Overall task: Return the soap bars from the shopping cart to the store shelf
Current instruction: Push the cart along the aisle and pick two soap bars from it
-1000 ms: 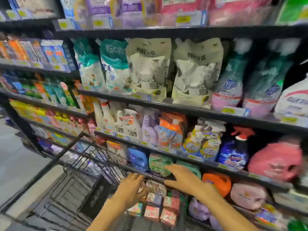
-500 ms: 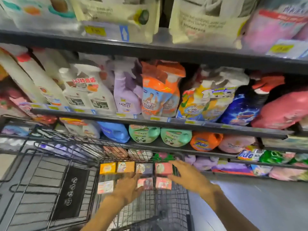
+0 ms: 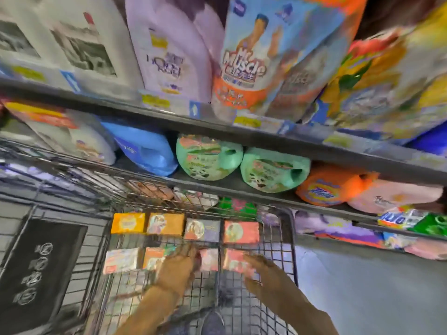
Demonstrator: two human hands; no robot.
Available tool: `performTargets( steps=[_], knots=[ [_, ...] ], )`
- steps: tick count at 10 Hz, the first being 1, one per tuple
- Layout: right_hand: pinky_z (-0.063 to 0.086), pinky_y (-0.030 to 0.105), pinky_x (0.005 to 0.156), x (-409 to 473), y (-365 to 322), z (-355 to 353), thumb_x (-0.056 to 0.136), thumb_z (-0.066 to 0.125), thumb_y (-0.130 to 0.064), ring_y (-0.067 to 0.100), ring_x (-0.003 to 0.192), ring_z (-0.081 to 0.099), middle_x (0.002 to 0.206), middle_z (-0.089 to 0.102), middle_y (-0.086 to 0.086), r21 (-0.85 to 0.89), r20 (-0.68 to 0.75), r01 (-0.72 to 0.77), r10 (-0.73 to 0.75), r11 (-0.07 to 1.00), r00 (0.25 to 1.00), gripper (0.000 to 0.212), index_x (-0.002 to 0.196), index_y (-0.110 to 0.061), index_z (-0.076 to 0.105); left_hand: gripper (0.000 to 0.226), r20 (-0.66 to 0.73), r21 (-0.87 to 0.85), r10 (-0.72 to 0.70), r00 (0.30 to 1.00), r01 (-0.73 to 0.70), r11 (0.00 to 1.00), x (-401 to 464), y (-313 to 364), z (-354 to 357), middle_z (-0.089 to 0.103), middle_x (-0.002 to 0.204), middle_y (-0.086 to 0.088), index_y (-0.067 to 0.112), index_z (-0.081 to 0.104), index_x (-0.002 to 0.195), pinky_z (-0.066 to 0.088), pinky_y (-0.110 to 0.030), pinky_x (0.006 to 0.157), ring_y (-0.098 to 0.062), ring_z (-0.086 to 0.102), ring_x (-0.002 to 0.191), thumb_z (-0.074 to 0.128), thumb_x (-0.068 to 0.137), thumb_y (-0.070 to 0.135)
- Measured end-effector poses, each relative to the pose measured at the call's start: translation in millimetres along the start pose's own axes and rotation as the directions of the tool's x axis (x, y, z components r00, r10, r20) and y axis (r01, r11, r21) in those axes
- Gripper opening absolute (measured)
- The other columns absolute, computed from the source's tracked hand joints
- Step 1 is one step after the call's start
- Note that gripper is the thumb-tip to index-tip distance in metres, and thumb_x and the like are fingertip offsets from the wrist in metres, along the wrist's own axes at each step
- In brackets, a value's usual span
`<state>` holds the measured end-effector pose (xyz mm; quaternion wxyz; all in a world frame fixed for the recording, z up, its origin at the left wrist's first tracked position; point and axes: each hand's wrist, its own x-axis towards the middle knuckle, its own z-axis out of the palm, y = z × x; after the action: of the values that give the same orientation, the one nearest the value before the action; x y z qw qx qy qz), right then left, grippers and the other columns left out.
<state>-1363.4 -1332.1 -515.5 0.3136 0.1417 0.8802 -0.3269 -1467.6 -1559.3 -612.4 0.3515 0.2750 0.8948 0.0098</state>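
Note:
Several boxed soap bars lie in two rows on the wire floor of the shopping cart (image 3: pixel 289 240). The far row holds a yellow bar (image 3: pixel 127 222), an orange bar (image 3: pixel 165 223), a dark purple bar (image 3: pixel 202 228) and a red bar (image 3: pixel 241 232). In the near row I see a pale bar (image 3: pixel 121 259), an orange-red bar (image 3: pixel 152 257) and two pink bars (image 3: pixel 210 260). My left hand (image 3: pixel 179 268) hovers over the near row's middle, its fingers blurred. My right hand (image 3: pixel 257 270) reaches with straight fingers to the rightmost pink bar (image 3: pixel 233 259).
The store shelf (image 3: pixel 242 187) runs just beyond the cart, carrying green jugs (image 3: pixel 208 157), a blue jug (image 3: pixel 147 151) and an orange Tide jug (image 3: pixel 324 187). Spray bottles stand on the shelf above. A black child-seat flap (image 3: pixel 38 269) fills the cart's left. Grey floor lies at right.
The view has dropped and closed in on the cart. Both hands have sunk from the cart's far rim down to the near row of soap bars.

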Motion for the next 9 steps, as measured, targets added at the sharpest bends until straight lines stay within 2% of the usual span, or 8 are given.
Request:
performTargets(
  steps=[1,2,4,5,6,7,8,9],
  knots=[
    [0.034,0.019,0.112,8.8,4.1,14.0,0.101,0.051,-0.041,0.005,0.136,0.043,0.146,0.046,-0.011,-0.068,-0.037,0.042,-0.045,0.997,0.998,0.053,0.151,-0.036,0.034,0.076,0.015,0.06,-0.004,1.0,0.003,0.998,12.9,-6.3,12.9,0.017,0.169,-0.007,0.015,0.016,0.16,0.013,-0.037,0.125,-0.026,0.016,0.156,0.059,0.098,0.019],
    [0.049,0.025,0.102,13.7,5.9,25.0,0.099,0.047,-0.051,0.004,0.123,0.055,0.142,0.049,-0.016,-0.1,-0.068,0.047,-0.054,0.994,0.996,0.051,0.146,-0.036,0.037,0.077,0.005,0.118,0.002,1.0,-0.003,0.993,19.1,-9.5,17.3,0.028,0.163,-0.005,0.015,0.021,0.157,0.017,-0.04,0.124,-0.025,0.024,0.15,0.065,0.093,0.016],
    [0.047,0.018,0.098,21.9,11.6,30.8,0.099,0.05,-0.048,0.004,0.115,0.056,0.128,0.058,-0.012,-0.175,-0.173,0.002,-0.033,0.985,0.984,0.046,0.142,-0.031,0.045,0.076,-0.104,-0.072,0.009,0.995,-0.016,0.997,20.1,-12.8,20.0,0.046,0.151,0.0,0.019,0.03,0.15,0.025,-0.034,0.12,-0.022,0.034,0.145,0.074,0.088,0.027],
    [0.043,0.02,0.1,25.0,7.3,29.4,0.099,0.055,-0.039,0.011,0.118,0.054,0.129,0.058,-0.004,-0.137,-0.209,-0.098,0.068,0.986,0.976,0.045,0.14,-0.021,0.049,0.069,-0.163,-0.387,0.028,0.986,-0.09,0.918,15.2,-18.0,22.2,0.048,0.134,0.012,0.027,0.04,0.134,0.045,-0.017,0.099,-0.011,0.054,0.121,0.081,0.08,0.018],
    [0.04,0.036,0.109,33.3,10.7,37.0,0.098,0.059,-0.035,0.026,0.13,0.046,0.141,0.049,0.008,-0.09,-0.217,-0.161,0.138,0.983,0.966,0.05,0.14,-0.012,0.047,0.071,-0.128,-0.603,0.019,0.992,-0.093,0.792,11.3,-19.2,19.6,0.041,0.133,0.018,0.025,0.044,0.134,0.05,-0.009,0.086,-0.005,0.057,0.11,0.083,0.078,0.008],
    [0.039,0.031,0.11,40.4,8.4,46.1,0.1,0.057,-0.027,0.034,0.138,0.038,0.15,0.039,0.019,-0.058,-0.201,-0.22,0.205,0.974,0.958,0.054,0.145,-0.003,0.038,0.066,-0.074,-0.774,-0.042,0.996,-0.031,0.632,7.4,-21.4,16.5,0.051,0.128,0.014,0.025,0.049,0.131,0.058,-0.021,0.083,-0.006,0.062,0.105,0.082,0.079,0.002],
    [0.041,0.0,0.081,45.2,1.2,49.6,0.105,0.046,-0.011,0.039,0.138,0.035,0.152,0.034,0.028,0.257,-0.198,-0.285,0.339,0.923,0.92,0.046,0.145,0.009,0.033,0.052,-0.061,-0.822,-0.062,0.996,-0.015,0.569,-0.9,-27.4,17.2,0.058,0.12,0.01,0.029,0.056,0.119,0.054,-0.015,0.082,-0.008,0.063,0.104,0.083,0.08,0.007],
    [0.04,0.032,0.107,61.6,21.5,71.0,0.101,0.055,-0.026,0.039,0.134,0.04,0.146,0.04,0.024,0.163,-0.216,-0.361,0.39,0.918,0.895,0.05,0.14,0.002,0.042,0.044,-0.027,-0.881,-0.078,0.997,0.013,0.473,-12.2,-31.8,24.1,0.071,0.11,0.004,0.027,0.058,0.116,0.055,-0.018,0.082,-0.003,0.068,0.099,0.082,0.082,0.01]
  ],
)
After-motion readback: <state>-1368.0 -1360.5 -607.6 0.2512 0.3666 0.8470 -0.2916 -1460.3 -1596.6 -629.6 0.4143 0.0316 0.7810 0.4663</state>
